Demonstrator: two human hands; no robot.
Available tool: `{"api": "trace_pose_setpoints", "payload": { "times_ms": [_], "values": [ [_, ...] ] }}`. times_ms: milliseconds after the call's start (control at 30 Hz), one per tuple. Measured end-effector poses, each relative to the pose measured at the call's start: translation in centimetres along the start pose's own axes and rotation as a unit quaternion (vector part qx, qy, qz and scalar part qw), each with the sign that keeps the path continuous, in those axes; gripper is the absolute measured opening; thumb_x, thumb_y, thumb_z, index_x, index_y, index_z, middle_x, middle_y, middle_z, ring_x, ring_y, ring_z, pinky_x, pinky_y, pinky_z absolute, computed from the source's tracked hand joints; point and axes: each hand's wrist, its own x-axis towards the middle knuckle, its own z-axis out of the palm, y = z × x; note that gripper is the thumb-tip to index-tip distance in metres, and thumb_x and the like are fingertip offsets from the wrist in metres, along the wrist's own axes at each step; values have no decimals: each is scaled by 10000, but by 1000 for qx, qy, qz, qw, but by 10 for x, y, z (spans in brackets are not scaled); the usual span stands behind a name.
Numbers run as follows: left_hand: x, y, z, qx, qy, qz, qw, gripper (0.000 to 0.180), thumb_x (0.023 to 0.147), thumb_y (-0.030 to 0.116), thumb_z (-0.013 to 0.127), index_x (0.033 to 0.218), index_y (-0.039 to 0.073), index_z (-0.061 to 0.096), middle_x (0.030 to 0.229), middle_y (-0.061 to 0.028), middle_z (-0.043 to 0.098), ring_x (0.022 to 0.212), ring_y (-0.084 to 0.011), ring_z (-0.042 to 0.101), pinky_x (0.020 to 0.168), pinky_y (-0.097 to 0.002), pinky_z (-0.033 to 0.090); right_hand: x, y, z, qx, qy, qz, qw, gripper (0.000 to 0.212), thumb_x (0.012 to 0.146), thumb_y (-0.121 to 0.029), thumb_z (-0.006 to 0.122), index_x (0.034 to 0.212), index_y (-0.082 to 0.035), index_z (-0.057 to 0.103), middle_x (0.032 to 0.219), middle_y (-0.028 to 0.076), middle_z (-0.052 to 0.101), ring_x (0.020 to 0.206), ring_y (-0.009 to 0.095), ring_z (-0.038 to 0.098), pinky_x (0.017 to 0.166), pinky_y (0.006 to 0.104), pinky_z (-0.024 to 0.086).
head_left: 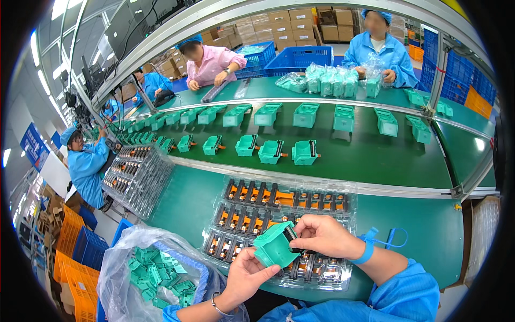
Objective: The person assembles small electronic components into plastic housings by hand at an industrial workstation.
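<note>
My left hand (248, 272) grips an open green plastic housing (272, 246) from below and the side, thumb along its lower edge. My right hand (326, 236) is closed with its fingertips on a narrow black part (289, 233) at the housing's upper right edge. How far that part sits inside the housing is hidden by my fingers. Both hands are over a clear plastic tray (350, 189), which bears rows of black parts with orange strips (284, 198) and coppery pieces. A blue strap (367, 248) with a coiled cord circles my right wrist.
A plastic-lined bin (199, 258) of loose green housings stands at left. Stacked clear trays (155, 180) are beyond it. A green conveyor (365, 155) carries two rows of housings behind a metal rail. Several co-workers are across the line and at left, including a person in pink (212, 61).
</note>
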Motion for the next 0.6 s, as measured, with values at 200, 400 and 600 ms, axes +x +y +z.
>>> {"api": "trace_pose_setpoints", "payload": {
  "times_ms": [200, 400, 600],
  "values": [
    [4, -3, 6, 26, -14, 17, 999, 414, 766, -82, 657, 1075, 43, 412, 1140, -108, 506, 1089, -189, 515, 921, -350, 456, -7, -1, 2, -124, 79, -139, 979, 165, 758, -23, 700, 852, -3, 566, 835, 57, 610, 781, 108, 596, 644, 242, 493],
    [-3, 34, -6, 110, 62, 97, 987, 456, 768, -122, 584, 1156, 39, 408, 1200, -132, 487, 1104, -226, 516, 925, -378, 464, -8, -28, -54, -423, 264, -446, 743, 248, 616, 12, 710, 825, -48, 590, 836, 100, 610, 743, 267, 599, 635, 349, 504],
    [-74, 80, -108, 229, 302, 168, 910, 231, 823, -21, 579, 1028, 29, 484, 1051, -109, 565, 928, -191, 588, 786, -326, 518, 35, 10, -172, -44, 397, -48, 916, 138, 753, -62, 660, 808, -1, 550, 747, 58, 570, 658, 140, 583, 509, 282, 539]
  ]
}}
